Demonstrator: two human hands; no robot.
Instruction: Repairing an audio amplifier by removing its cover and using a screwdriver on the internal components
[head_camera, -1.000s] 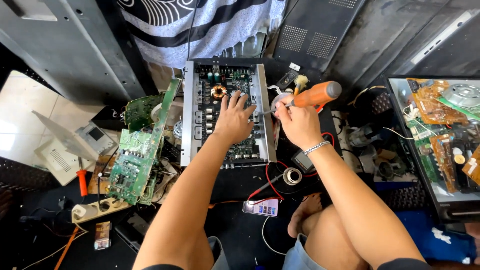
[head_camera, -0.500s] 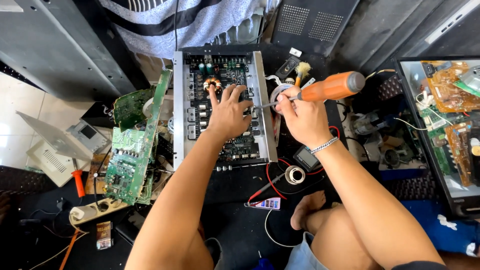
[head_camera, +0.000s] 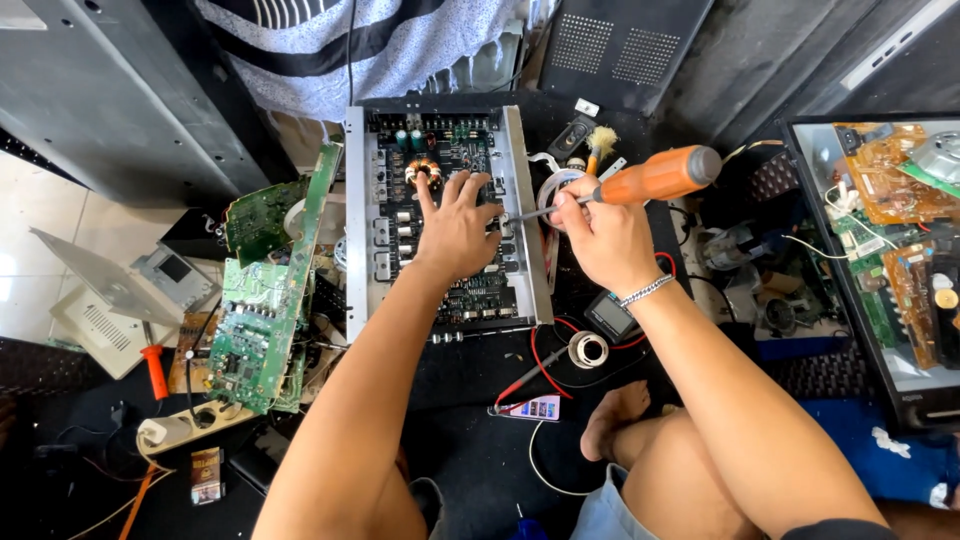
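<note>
Orange-handled screwdriver (head_camera: 640, 182), clenched in right hand (head_camera: 605, 235), now tipped flatter than a second ago, blade at silver amplifier chassis (head_camera: 440, 215) rim. Left hand (head_camera: 455, 235) still spread flat, fingers released, pressing green circuit board (head_camera: 445, 160); prying judged underway.

Orange-handled screwdriver (head_camera: 655, 177), green circuit boards (head_camera: 262, 320), silver-framed amplifier (head_camera: 440, 215), striped cloth (head_camera: 350, 50).

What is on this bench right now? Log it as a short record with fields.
left hand: flat on the circuit board inside the open metal case
right hand: grips an orange-handled screwdriver, shaft pointing at the case's right wall
left of case: loose green boards
near the knee: solder reel, small meter
far right: tray of brown boards
</note>
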